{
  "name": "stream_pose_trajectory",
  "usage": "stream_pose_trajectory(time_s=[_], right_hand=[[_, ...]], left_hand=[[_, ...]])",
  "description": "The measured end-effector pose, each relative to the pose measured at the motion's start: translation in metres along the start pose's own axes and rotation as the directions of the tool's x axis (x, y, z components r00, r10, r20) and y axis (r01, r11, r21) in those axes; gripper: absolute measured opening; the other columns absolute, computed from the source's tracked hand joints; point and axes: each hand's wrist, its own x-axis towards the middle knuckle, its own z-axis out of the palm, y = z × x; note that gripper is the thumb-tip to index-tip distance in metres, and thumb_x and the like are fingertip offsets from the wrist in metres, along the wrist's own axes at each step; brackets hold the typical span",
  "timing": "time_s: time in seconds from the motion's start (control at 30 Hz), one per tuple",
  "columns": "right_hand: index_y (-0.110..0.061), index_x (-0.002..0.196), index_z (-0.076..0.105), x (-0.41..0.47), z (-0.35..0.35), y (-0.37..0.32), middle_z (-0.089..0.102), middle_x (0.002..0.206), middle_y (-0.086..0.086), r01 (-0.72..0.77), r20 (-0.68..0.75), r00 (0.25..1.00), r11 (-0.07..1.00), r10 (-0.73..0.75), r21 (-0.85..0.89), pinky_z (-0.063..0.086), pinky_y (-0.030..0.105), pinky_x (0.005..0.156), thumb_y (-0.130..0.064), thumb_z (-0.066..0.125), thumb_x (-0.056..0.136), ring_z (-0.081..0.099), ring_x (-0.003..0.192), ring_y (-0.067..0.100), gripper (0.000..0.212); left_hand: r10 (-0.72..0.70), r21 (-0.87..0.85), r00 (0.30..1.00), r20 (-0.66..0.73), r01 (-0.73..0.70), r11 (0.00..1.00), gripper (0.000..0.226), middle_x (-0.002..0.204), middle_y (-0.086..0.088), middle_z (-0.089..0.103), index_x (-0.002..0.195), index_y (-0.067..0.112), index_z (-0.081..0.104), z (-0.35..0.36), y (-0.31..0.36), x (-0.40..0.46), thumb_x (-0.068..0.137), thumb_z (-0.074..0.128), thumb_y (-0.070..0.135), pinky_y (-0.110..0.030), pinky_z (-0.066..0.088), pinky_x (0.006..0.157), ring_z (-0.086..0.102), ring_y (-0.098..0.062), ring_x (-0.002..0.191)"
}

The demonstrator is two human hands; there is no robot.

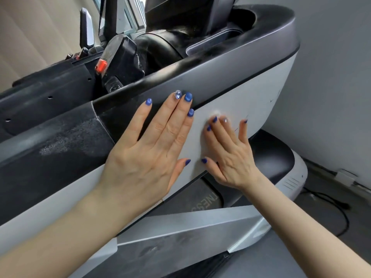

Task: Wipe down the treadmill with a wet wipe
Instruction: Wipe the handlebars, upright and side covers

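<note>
Grey-and-white plastic treadmill console point(230, 81) filling centre frame, dusty; pale wall at right. Two hands: left hand point(148, 149) spread flat; right hand point(228, 149) pressing white wet wipe point(215, 114) against panel.

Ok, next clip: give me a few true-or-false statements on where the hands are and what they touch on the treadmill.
1. Both hands lie flat against the treadmill's light side panel. True.
2. The left hand grips the orange-red clip. False: the clip sits untouched up among the black parts, and the left hand lies open on the panel.
3. A bit of white wipe shows past the right hand's fingers. True, though it is blurred.
4. The right hand is curled into a fist. False: its fingers are spread and straight.
5. A black cable lies on the floor to the right. True.
</note>
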Motion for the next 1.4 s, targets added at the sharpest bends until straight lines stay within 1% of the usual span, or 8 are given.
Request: stream_pose_trajectory(time_s=[0.13,0.33,0.6,0.83,0.97,1.07,1.3,1.4], right_hand=[[-0.021,0.161,-0.002,0.011,0.005,-0.004,-0.008,0.169,-0.005,-0.072,-0.068,0.995,0.997,0.075,0.041,-0.012,0.048,0.123,-0.045,0.027,0.105,-0.001,0.156,0.018,0.068],[-0.017,0.162,0.001,-0.06,0.015,-0.007,-0.006,0.17,0.0,-0.113,0.068,0.991,0.993,0.114,-0.025,-0.01,0.048,0.124,-0.045,0.026,0.106,0.0,0.156,0.022,0.067],[-0.019,0.162,0.003,0.027,-0.007,-0.014,-0.005,0.169,-0.004,-0.088,-0.062,0.994,0.992,0.094,0.094,-0.011,0.05,0.122,-0.045,0.024,0.106,0.003,0.156,0.02,0.065],[-0.017,0.162,0.002,-0.069,0.011,-0.002,-0.005,0.17,0.0,-0.14,0.122,0.982,0.988,0.147,-0.061,-0.008,0.048,0.124,-0.044,0.022,0.108,0.001,0.156,0.021,0.064],[-0.018,0.162,0.001,-0.013,0.003,0.007,-0.008,0.169,-0.002,-0.129,-0.011,0.992,0.992,0.129,0.013,-0.011,0.048,0.123,-0.044,0.024,0.107,-0.002,0.156,0.019,0.065],[-0.02,0.161,-0.001,0.007,0.001,0.012,-0.009,0.169,-0.004,-0.11,-0.056,0.992,0.993,0.113,0.043,-0.012,0.048,0.123,-0.045,0.025,0.106,-0.003,0.155,0.018,0.066],[-0.016,0.162,0.001,-0.085,0.016,0.028,-0.006,0.17,0.0,-0.151,0.138,0.978,0.987,0.157,-0.05,-0.007,0.049,0.125,-0.044,0.025,0.107,0.0,0.156,0.022,0.066],[-0.017,0.162,0.001,-0.064,0.008,0.03,-0.006,0.17,0.0,-0.123,0.104,0.987,0.992,0.122,-0.002,-0.008,0.048,0.125,-0.045,0.026,0.107,-0.001,0.156,0.022,0.067]], left_hand=[[0.008,0.063,1.0,0.001,-0.008,0.998,0.071,0.166,-0.025,0.011,0.158,-0.006,0.011,0.001,0.0,0.0,0.107,0.03,0.041,-0.056,0.017,0.122,0.015,-0.037,0.154],[0.021,0.123,1.0,-0.005,-0.02,0.992,0.072,0.165,-0.026,0.013,0.157,-0.007,0.012,0.002,0.001,0.001,0.108,0.032,0.041,-0.056,0.019,0.122,0.018,-0.038,0.153],[0.008,0.092,1.0,-0.019,-0.006,0.996,0.068,0.165,-0.024,0.014,0.157,-0.006,0.013,0.0,0.003,0.0,0.108,0.029,0.038,-0.055,0.022,0.121,0.018,-0.036,0.153],[-0.06,-0.038,0.998,-0.019,0.059,0.998,0.069,0.166,-0.023,0.016,0.157,-0.004,0.017,-0.007,0.007,0.007,0.105,0.038,0.036,-0.058,0.016,0.122,0.017,-0.034,0.154],[-0.065,-0.087,0.997,-0.034,0.062,0.994,0.067,0.166,-0.022,0.014,0.158,-0.004,0.015,-0.006,0.012,0.026,0.107,0.034,0.034,-0.056,0.017,0.123,0.015,-0.034,0.155],[-0.038,0.015,0.999,-0.007,0.038,0.999,0.066,0.166,-0.024,0.011,0.158,-0.005,0.01,0.0,0.014,0.031,0.109,0.028,0.036,-0.057,0.019,0.123,0.014,-0.034,0.155],[-0.001,0.083,1.0,-0.01,0.002,0.997,0.065,0.164,-0.026,0.016,0.157,-0.007,0.012,0.006,0.014,0.03,0.109,0.027,0.034,-0.058,0.023,0.121,0.02,-0.037,0.153],[0.01,0.094,1.0,0.003,-0.01,0.996,0.064,0.164,-0.026,0.018,0.157,-0.007,0.014,0.004,0.016,0.029,0.108,0.028,0.032,-0.059,0.025,0.119,0.022,-0.038,0.152]])
